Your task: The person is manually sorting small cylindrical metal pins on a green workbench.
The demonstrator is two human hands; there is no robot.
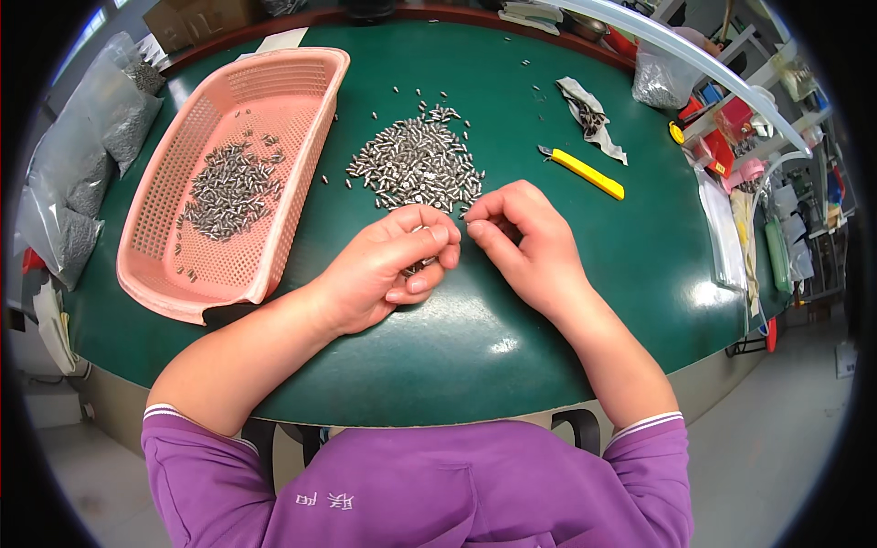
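My left hand (397,265) is curled, palm partly up, around several small metal parts (418,266) that show between its fingers. My right hand (528,239) is closed in a pinch just right of it, with a small metal part (464,212) at its thumb and forefinger tips. Just beyond both hands lies a heap of short, shiny, bullet-shaped metal parts (416,163), with several loose ones around its edge. At the left, a pink perforated plastic basket (224,276) holds another heap of the same parts (228,192).
A yellow utility knife (587,173) lies on the green table (475,356) to the right, near a crumpled pale wrapper (589,117) with dark bits. Clear bags of metal parts (87,183) stand past the left edge; another bag (660,80) sits at the far right. A white curved tube (703,68) arches overhead.
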